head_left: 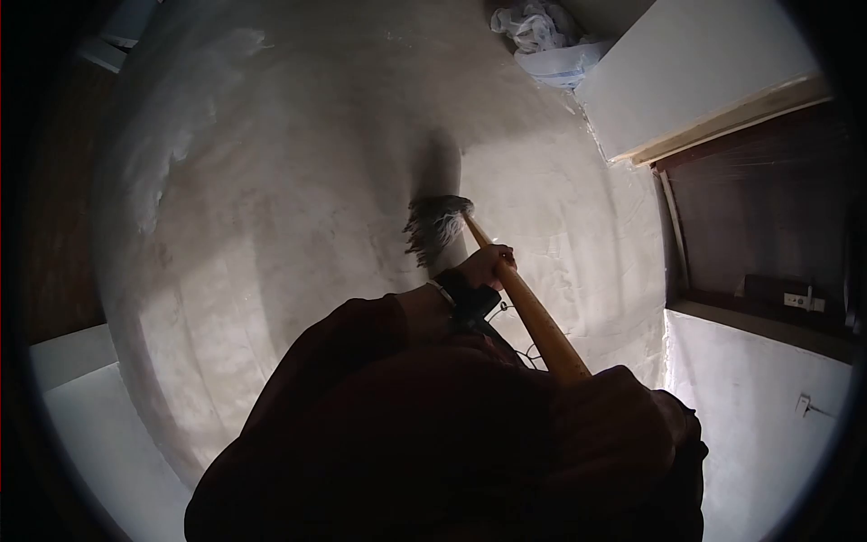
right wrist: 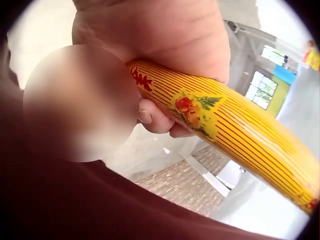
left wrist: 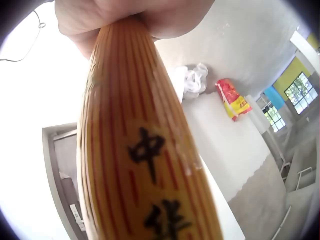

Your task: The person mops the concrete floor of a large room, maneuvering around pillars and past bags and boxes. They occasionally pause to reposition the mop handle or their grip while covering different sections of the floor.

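A mop with grey stringy strands (head_left: 437, 221) lies on the concrete floor in the middle of the head view. Its yellow wooden handle (head_left: 537, 327) slants up toward the person's right side. My left hand (head_left: 488, 265) grips this handle a short way above the strands, its fingers wrapped round the shaft. In the left wrist view, red stripes and black characters show on the handle (left wrist: 145, 135) close to the lens. Further up, my right hand (right wrist: 155, 40) grips the handle near its top, beside a printed flower; in the head view that hand is mostly in dark shadow.
Smooth grey floor (head_left: 316, 163) spreads around the mop. A white basin (head_left: 562, 61) with crumpled plastic bags (head_left: 537, 25) sits at the far right by a white wall block (head_left: 695, 77). A dark doorway (head_left: 759, 199) stands at right. A red-yellow bag (left wrist: 232, 99) shows behind.
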The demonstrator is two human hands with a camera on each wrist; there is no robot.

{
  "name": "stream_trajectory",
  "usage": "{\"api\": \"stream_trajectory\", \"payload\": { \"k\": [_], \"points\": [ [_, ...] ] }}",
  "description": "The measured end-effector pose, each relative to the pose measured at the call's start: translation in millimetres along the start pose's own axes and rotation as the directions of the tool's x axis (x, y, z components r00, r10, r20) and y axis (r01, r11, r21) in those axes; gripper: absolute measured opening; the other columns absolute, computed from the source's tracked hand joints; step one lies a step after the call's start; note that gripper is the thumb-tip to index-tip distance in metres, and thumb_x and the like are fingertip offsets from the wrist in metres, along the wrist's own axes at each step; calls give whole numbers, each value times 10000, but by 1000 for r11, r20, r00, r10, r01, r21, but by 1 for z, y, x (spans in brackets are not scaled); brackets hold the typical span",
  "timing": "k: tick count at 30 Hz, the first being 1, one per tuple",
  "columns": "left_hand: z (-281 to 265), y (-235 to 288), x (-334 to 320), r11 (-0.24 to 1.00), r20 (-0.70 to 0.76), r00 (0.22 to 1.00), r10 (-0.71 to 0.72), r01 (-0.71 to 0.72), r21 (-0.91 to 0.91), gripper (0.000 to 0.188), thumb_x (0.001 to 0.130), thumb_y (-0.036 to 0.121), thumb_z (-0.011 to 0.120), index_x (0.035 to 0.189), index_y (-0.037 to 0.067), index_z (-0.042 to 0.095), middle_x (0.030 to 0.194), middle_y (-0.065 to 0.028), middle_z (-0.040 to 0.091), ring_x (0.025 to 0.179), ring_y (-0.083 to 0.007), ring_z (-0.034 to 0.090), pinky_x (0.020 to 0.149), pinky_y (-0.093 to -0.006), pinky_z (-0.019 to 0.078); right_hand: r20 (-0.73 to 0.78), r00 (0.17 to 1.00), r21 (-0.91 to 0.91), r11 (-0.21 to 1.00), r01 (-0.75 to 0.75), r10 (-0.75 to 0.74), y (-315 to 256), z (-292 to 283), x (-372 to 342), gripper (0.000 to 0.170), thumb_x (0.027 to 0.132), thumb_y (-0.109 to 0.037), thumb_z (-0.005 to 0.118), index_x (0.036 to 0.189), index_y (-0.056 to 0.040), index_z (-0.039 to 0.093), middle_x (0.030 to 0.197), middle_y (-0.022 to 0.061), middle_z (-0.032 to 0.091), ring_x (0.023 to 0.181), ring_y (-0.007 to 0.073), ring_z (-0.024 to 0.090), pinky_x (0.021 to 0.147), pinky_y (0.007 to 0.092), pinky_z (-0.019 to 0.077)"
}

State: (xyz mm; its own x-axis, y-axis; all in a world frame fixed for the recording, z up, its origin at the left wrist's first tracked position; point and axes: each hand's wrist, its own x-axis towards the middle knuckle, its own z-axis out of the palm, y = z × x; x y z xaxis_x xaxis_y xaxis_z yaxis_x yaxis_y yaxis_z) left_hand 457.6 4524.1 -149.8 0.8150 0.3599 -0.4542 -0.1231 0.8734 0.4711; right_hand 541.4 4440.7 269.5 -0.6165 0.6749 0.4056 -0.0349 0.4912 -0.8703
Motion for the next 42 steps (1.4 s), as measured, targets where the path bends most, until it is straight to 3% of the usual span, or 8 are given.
{"api": "stream_trajectory", "payload": {
  "k": [1, 15, 23, 27, 38, 39, 40, 42],
  "points": [
    [40, 33, -2, 884, -70, 968, -240, 188, -428, 115, 727, 86, 614, 726, 51, 504, 639, -60, 516, 616, -152, 524, 583, -305, 449, 9, 1000, 5, 1000, 6, -6, 5, -7, 15, 122, 707, -101, 568, 606, -32, 576, 545, 19, 543, 466, 154, 538, 442, 291, 449],
    [-66, 230, 113, 894, 46, 994, 102, -71, -443, 104, 825, 45, 496, 728, 17, 471, 637, -85, 497, 592, -183, 510, 590, -305, 455, 173, 961, -168, 968, -186, 215, 142, -106, 183, 69, 616, -137, 626, 654, -121, 570, 552, 4, 401, 552, 190, 457, 579, 329, 389],
    [-210, 360, 28, 783, -505, 860, 67, -359, -508, 82, 809, 101, 526, 780, 53, 466, 716, -71, 505, 666, -199, 518, 625, -328, 440, 75, 995, 167, 983, -79, 68, 272, -177, 311, 74, 690, -112, 598, 666, -47, 572, 566, 33, 480, 509, 178, 482, 659, 327, 423],
    [-311, 386, -51, 619, -197, 838, 510, -199, 759, 615, 598, 12, 639, 1161, 36, 393, 1045, -104, 514, 921, -206, 532, 825, -327, 443, -133, 974, 235, 961, -149, 183, 336, -179, 347, 96, 708, -91, 568, 640, -23, 562, 559, 50, 508, 490, 175, 493, 728, 332, 446],
    [-426, 454, -142, 714, -437, 691, 576, -165, 680, 192, 755, 12, 575, 927, 2, 492, 823, -72, 553, 820, -161, 551, 753, -261, 461, 299, 929, 438, 833, -338, 220, 464, -200, 436, 103, 758, -109, 560, 757, -13, 598, 668, 62, 564, 738, 208, 524, 679, 322, 433],
    [-431, 460, -136, 902, -580, 742, 335, -430, -30, 176, 760, 27, 584, 908, 18, 490, 815, -70, 551, 798, -161, 556, 722, -254, 469, 291, 931, 434, 837, -333, 220, 469, -207, 447, 103, 758, -109, 560, 757, -13, 598, 668, 62, 564, 738, 208, 524, 679, 322, 433],
    [-437, 470, -128, 528, -505, 859, 83, -468, -709, 163, 766, 42, 594, 889, 33, 489, 806, -68, 549, 776, -160, 561, 691, -247, 477, 329, 921, 466, 813, -350, 208, 476, -218, 460, 109, 764, -114, 555, 756, -13, 597, 673, 65, 568, 746, 210, 530, 672, 320, 431],
    [-445, 487, -103, 425, -694, 720, 11, -632, -648, 179, 786, 72, 591, 885, 36, 447, 828, -76, 539, 742, -175, 565, 673, -260, 499, 357, 914, 481, 801, -356, 192, 489, -248, 489, 116, 769, -118, 549, 755, -13, 595, 678, 67, 572, 754, 211, 537, 666, 318, 429]
  ]
}}
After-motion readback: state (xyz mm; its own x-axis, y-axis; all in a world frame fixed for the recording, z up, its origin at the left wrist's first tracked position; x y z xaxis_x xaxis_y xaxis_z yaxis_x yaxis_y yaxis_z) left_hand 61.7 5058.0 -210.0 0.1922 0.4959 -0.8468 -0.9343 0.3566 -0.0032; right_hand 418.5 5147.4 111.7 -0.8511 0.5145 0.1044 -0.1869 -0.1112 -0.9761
